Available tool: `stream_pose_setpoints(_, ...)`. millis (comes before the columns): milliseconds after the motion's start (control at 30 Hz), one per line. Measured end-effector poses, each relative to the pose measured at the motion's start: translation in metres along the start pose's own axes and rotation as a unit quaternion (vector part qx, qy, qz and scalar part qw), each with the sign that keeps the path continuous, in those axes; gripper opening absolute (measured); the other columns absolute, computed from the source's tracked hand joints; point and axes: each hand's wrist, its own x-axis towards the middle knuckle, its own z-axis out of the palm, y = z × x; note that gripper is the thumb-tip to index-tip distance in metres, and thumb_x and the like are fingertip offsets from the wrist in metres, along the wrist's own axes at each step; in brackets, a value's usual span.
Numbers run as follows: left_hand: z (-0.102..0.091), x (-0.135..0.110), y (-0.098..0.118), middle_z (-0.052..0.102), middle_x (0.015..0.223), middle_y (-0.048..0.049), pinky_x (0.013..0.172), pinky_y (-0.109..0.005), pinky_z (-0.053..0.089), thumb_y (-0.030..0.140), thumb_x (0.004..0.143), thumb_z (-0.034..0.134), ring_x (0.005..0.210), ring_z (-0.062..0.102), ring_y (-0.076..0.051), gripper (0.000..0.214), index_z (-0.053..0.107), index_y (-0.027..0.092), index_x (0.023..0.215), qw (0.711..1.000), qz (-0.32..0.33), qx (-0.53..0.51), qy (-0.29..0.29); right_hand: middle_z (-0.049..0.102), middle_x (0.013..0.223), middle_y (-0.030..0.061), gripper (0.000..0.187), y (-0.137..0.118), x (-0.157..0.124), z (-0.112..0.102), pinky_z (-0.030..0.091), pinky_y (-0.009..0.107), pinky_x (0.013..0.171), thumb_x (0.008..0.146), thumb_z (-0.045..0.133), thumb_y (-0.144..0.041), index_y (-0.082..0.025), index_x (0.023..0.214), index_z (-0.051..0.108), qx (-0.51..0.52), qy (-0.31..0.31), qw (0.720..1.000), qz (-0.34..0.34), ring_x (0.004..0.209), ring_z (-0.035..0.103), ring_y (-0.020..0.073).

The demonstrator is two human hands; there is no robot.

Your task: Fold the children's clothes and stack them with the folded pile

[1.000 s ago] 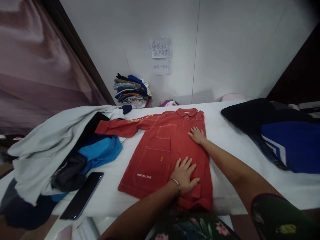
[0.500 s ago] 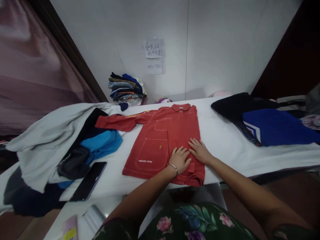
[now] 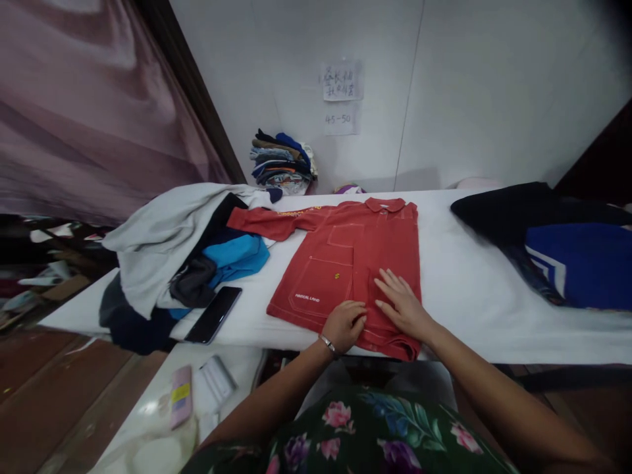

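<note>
1. One red shirt (image 3: 340, 263) is spread, front up, on one white-covered table (image 3: 444, 263), its hem placed at the near edge.
2. One sleeve is laid out leftward, its cuff rested on a pile of clothes (image 3: 162, 230).
3. Two hands are set on the shirt's lower front. The right hand (image 3: 402, 306) is laid flat, fingers spread, nothing gripped. The left hand (image 3: 344, 326) is curled near the hem; whether cloth is pinched cannot be told.
4. One phone (image 3: 214, 315) is placed beside the pile.
5. Two paper notes (image 3: 342, 80) are fixed to the wall (image 3: 459, 85), above one clothes stack (image 3: 281, 161).
</note>
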Motion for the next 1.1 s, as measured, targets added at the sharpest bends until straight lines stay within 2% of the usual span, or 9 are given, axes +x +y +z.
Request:
stream_pose_setpoints(100, -0.008, 0.004, -0.004, 0.070, 0.095, -0.0047, 0.086, -0.032, 0.048, 0.020, 0.084, 0.050, 0.091, 0.062, -0.016, 0.019, 0.068, 0.021, 0.090, 0.999, -0.031, -0.003, 0.007, 0.028, 0.150, 0.0104, 0.054, -0.005, 0.002, 0.012, 0.017, 0.050, 0.112, 0.091, 0.037, -0.044, -0.020, 0.140, 0.039, -0.016, -0.089, 0.996, -0.007, 0.139, 0.020, 0.0244)
stream_pose_setpoints(167, -0.015, 0.010, -0.008, 0.071, 0.090, -0.0034, 0.084, -0.031, 0.048, 0.021, 0.084, 0.050, 0.087, 0.063, -0.016, 0.018, 0.068, 0.021, 0.089, 0.997, -0.068, 0.016, 0.014, 0.030, 0.148, 0.0117, 0.056, -0.005, 0.003, 0.014, 0.017, 0.049, 0.112, 0.091, 0.037, -0.047, -0.017, 0.138, 0.041, -0.018, -0.121, 0.992, 0.000, 0.138, 0.023, 0.0251)
stream_pose_setpoints(233, -0.022, 0.018, -0.014, 0.071, 0.091, -0.0034, 0.084, -0.030, 0.048, 0.022, 0.084, 0.051, 0.087, 0.063, -0.016, 0.018, 0.069, 0.021, 0.089, 0.994, -0.103, 0.031, 0.028, 0.031, 0.148, 0.0118, 0.056, -0.006, 0.007, 0.010, 0.018, 0.048, 0.111, 0.091, 0.037, -0.048, -0.017, 0.138, 0.042, -0.007, -0.124, 0.992, 0.003, 0.138, 0.025, 0.0248)
stream_pose_setpoints(367, -0.030, 0.036, -0.025, 0.072, 0.092, -0.0024, 0.080, -0.027, 0.048, 0.025, 0.085, 0.049, 0.085, 0.064, -0.015, 0.022, 0.070, 0.022, 0.091, 0.988, -0.147, 0.039, 0.017, 0.034, 0.147, 0.0095, 0.051, -0.011, 0.035, 0.001, 0.016, 0.047, 0.112, 0.092, 0.036, -0.042, -0.019, 0.137, 0.043, -0.002, -0.075, 0.997, -0.005, 0.139, 0.023, 0.0228)
stream_pose_setpoints(500, -0.028, 0.054, -0.029, 0.071, 0.095, -0.0020, 0.083, -0.028, 0.047, 0.026, 0.086, 0.048, 0.087, 0.063, -0.016, 0.023, 0.069, 0.023, 0.095, 0.979, -0.186, 0.079, -0.020, 0.034, 0.147, 0.0126, 0.048, -0.013, 0.070, 0.011, 0.016, 0.048, 0.111, 0.089, 0.040, -0.036, -0.015, 0.131, 0.050, -0.045, -0.079, 0.995, 0.042, 0.139, 0.021, 0.0263)
stream_pose_setpoints(667, -0.015, 0.056, -0.027, 0.065, 0.101, -0.0051, 0.087, -0.031, 0.046, 0.024, 0.087, 0.047, 0.096, 0.059, -0.019, 0.022, 0.067, 0.022, 0.097, 0.972, -0.146, 0.164, -0.083, 0.032, 0.147, 0.0151, 0.049, -0.006, 0.087, 0.035, 0.013, 0.050, 0.111, 0.084, 0.047, -0.031, -0.012, 0.129, 0.050, -0.064, -0.103, 0.989, 0.080, 0.139, 0.020, 0.0283)
stream_pose_setpoints(800, -0.008, 0.046, -0.027, 0.059, 0.101, -0.0067, 0.085, -0.033, 0.046, 0.026, 0.087, 0.047, 0.096, 0.056, -0.020, 0.023, 0.063, 0.021, 0.102, 0.967, -0.129, 0.207, -0.079, 0.035, 0.146, 0.0144, 0.048, 0.001, 0.084, 0.042, 0.011, 0.049, 0.111, 0.082, 0.052, -0.032, -0.013, 0.125, 0.052, -0.039, -0.085, 0.992, 0.078, 0.139, 0.020, 0.0272)
stream_pose_setpoints(967, -0.008, 0.038, -0.032, 0.059, 0.104, -0.0064, 0.086, -0.034, 0.045, 0.025, 0.084, 0.052, 0.096, 0.054, -0.021, 0.026, 0.061, 0.021, 0.108, 0.973, -0.114, 0.187, -0.074, 0.047, 0.138, 0.0101, 0.023, 0.005, 0.080, 0.043, 0.015, 0.049, 0.109, 0.080, 0.056, -0.031, -0.018, 0.098, 0.062, 0.013, -0.037, 0.996, 0.076, 0.135, 0.029, 0.0242)
stream_pose_setpoints(1100, -0.011, 0.035, -0.034, 0.061, 0.105, -0.0055, 0.091, -0.033, 0.043, 0.023, 0.083, 0.053, 0.098, 0.054, -0.020, 0.024, 0.063, 0.021, 0.105, 0.984, -0.098, 0.134, -0.066, 0.040, 0.143, 0.0114, 0.034, 0.005, 0.078, 0.044, 0.016, 0.049, 0.109, 0.079, 0.056, -0.030, -0.018, 0.111, 0.058, 0.006, -0.019, 0.997, 0.076, 0.135, 0.029, 0.0242)
